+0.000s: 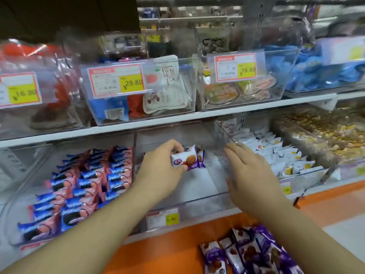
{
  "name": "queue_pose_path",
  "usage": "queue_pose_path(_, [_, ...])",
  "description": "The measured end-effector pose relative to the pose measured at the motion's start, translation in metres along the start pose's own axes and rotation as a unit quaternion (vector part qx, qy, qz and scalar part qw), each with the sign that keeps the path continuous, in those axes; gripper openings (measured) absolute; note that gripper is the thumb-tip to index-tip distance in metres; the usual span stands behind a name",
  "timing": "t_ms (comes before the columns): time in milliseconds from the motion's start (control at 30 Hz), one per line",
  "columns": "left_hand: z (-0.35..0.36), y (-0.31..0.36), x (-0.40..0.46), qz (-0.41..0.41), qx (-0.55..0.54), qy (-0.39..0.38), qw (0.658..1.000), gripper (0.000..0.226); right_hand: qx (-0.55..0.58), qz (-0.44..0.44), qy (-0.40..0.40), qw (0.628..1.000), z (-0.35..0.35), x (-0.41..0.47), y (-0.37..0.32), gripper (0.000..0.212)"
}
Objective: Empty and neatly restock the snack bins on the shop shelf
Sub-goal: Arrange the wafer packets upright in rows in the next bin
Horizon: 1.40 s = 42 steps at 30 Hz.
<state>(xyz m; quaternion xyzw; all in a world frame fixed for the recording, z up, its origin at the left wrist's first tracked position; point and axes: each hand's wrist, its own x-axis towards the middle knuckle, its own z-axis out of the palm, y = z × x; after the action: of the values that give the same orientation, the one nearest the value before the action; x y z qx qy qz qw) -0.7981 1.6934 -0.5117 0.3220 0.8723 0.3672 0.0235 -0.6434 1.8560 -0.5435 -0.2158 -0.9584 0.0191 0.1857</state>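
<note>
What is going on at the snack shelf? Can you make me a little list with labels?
place: shop shelf with clear bins
left hand: holds purple-and-white snack packs over the middle bin
right hand: open, holding nothing, over the same bin
middle bin: looks nearly empty
left bin: rows of blue-and-pink packs
orange ledge: pile of purple packs waiting

White shelf (169, 118) with clear snack bins (183, 196); purple packets (250, 254) on orange ledge (177, 238).
</note>
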Motion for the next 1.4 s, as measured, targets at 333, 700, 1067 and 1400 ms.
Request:
queue_pose_path(333, [0.081,-0.067,0.087,-0.042,0.127,0.035,0.99,0.035,0.01,-0.023,0.025,0.999,0.022,0.0,0.027,0.081])
queue_pose_path(700, [0.104,-0.079,0.108,0.004,0.267,0.064,0.961,0.04,0.091,-0.041,0.081,0.992,0.04,0.005,0.033,0.077])
queue_pose_path(1067, [0.107,-0.079,0.109,-0.009,0.262,0.058,0.963,0.048,0.08,-0.042,0.094,0.991,0.045,0.004,0.044,0.071])
queue_pose_path(1400, [0.086,-0.038,0.073,0.084,0.151,0.083,0.982,0.039,0.068,-0.03,0.082,0.994,0.036,0.001,0.044,0.069])
